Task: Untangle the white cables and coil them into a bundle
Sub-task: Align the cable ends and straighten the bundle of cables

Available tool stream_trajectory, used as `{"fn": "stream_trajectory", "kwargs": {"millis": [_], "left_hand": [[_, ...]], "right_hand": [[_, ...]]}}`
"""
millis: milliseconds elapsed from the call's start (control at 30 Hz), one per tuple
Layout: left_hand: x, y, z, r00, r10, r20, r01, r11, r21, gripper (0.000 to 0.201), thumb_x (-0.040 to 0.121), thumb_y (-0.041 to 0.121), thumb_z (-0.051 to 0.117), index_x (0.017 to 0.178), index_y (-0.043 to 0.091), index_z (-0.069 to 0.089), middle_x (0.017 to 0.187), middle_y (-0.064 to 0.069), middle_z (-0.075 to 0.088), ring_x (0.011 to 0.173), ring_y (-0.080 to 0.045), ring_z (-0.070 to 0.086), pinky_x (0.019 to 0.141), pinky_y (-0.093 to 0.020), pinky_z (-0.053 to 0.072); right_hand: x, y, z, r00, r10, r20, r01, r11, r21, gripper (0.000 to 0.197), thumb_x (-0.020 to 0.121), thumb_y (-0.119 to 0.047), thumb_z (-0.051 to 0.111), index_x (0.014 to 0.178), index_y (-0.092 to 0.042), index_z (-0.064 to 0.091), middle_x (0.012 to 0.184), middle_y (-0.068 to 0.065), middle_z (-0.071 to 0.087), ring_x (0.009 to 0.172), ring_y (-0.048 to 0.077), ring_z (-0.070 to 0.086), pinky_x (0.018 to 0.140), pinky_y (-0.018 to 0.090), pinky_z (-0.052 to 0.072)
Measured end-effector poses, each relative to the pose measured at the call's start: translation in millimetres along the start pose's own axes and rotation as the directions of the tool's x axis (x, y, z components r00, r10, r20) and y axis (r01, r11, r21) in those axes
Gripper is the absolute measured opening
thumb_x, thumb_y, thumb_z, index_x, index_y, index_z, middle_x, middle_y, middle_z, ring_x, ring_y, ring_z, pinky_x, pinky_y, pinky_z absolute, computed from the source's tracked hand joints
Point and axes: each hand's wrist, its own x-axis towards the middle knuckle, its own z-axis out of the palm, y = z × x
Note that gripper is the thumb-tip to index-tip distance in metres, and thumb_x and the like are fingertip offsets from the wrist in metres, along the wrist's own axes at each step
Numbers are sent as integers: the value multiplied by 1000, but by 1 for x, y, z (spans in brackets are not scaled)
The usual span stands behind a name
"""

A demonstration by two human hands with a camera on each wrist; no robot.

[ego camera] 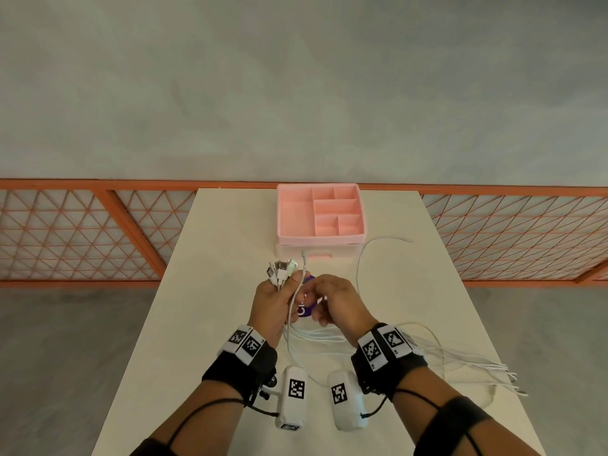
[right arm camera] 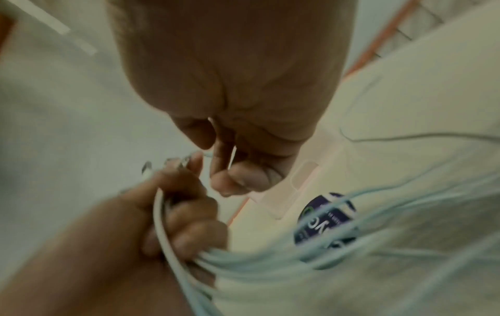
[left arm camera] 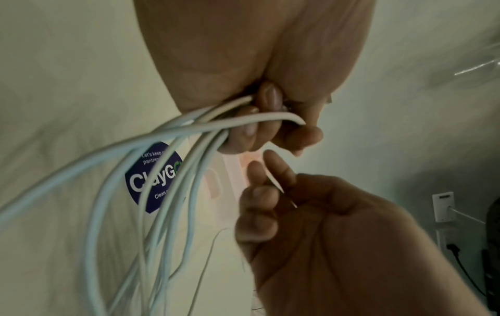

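My left hand [ego camera: 278, 299] grips a bunch of white cables [ego camera: 460, 360] just below their plugs [ego camera: 281, 269], which stick up above the fist. In the left wrist view its fingers [left arm camera: 251, 128] curl round the cables [left arm camera: 108, 154]. The strands hang down and trail right across the table under my right wrist. My right hand [ego camera: 334, 301] is close beside the left, fingers curled. In the left wrist view a thin white strand runs between its fingers [left arm camera: 270, 188]. The right wrist view is blurred; it shows the left hand [right arm camera: 184, 213] holding the cables [right arm camera: 270, 263].
A pink compartment organizer [ego camera: 320, 240] stands at the far middle of the cream table [ego camera: 230, 241]. One cable [ego camera: 358, 268] loops out beside it to the right. A round purple sticker [ego camera: 307, 311] lies under the hands. An orange mesh railing [ego camera: 98, 232] runs behind the table.
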Motion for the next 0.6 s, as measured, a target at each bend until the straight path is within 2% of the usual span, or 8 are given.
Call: {"fn": "stream_trajectory", "kwargs": {"millis": [33, 100, 167, 233, 333, 400, 500, 600], "left_hand": [[-2, 0, 1, 999, 0, 34, -1, 999, 49, 32, 93, 32, 66, 90, 0, 71, 56, -3, 54, 43, -13, 42, 44, -23, 29], [-6, 0, 3, 995, 2, 96, -15, 990, 142, 30, 94, 31, 66, 84, 3, 71, 58, -5, 58, 45, -13, 44, 45, -24, 31], [-6, 1, 6, 997, 17, 77, -32, 979, 201, 27, 96, 28, 63, 83, 7, 73, 56, -3, 63, 41, -12, 44, 44, -24, 33], [-4, 2, 7, 1000, 27, 1, -26, 976, 215, 27, 98, 26, 60, 85, 5, 72, 52, 2, 62, 37, -9, 41, 44, -23, 32], [1, 1, 6, 997, -5, -76, 16, 989, 145, 27, 99, 24, 58, 82, 5, 68, 54, 0, 53, 37, -9, 35, 43, -21, 26], [2, 0, 6, 996, -11, -91, 24, 989, 147, 30, 99, 26, 57, 78, 8, 67, 49, 3, 44, 40, -12, 34, 43, -21, 26], [-1, 0, 9, 998, -9, -58, 19, 986, 167, 42, 100, 35, 54, 65, 13, 55, 48, 2, 43, 41, -16, 42, 42, -22, 30], [-4, 1, 11, 1000, -23, -15, 25, 981, 191, 43, 102, 37, 50, 65, 14, 49, 49, 1, 39, 39, -15, 44, 42, -25, 32]], "right_hand": [[2, -3, 0, 999, -2, -33, 5, 997, 74, 28, 96, -16, 44, 88, -1, 66, 72, 14, 63, 50, 19, 51, 46, 27, 35], [5, -7, -1, 995, -38, -88, 45, 996, 77, 29, 99, -22, 50, 82, -5, 66, 69, 15, 61, 52, 20, 52, 46, 27, 37], [8, -7, -3, 984, -76, -160, 82, 996, 29, 22, 97, -13, 53, 82, -4, 67, 67, 14, 59, 53, 19, 53, 47, 25, 40], [10, -5, -7, 976, -73, -203, 84, 995, 47, 20, 96, -7, 51, 87, -1, 68, 67, 14, 59, 54, 18, 54, 50, 25, 44], [6, -2, -6, 989, -71, -129, 85, 991, 105, 22, 98, -8, 50, 89, 2, 67, 69, 17, 62, 56, 23, 56, 53, 29, 48], [1, 0, -1, 998, -39, -39, 44, 990, 135, 23, 100, -10, 49, 87, -1, 66, 66, 14, 61, 52, 22, 56, 51, 28, 46], [-5, 3, 9, 996, 11, 86, -20, 993, 112, 27, 102, -14, 47, 84, -1, 63, 56, 9, 57, 46, 20, 55, 49, 27, 42], [-6, 5, 15, 996, 2, 92, -10, 996, 92, 33, 103, -22, 49, 78, -2, 61, 53, 10, 54, 47, 22, 56, 47, 26, 41]]}}
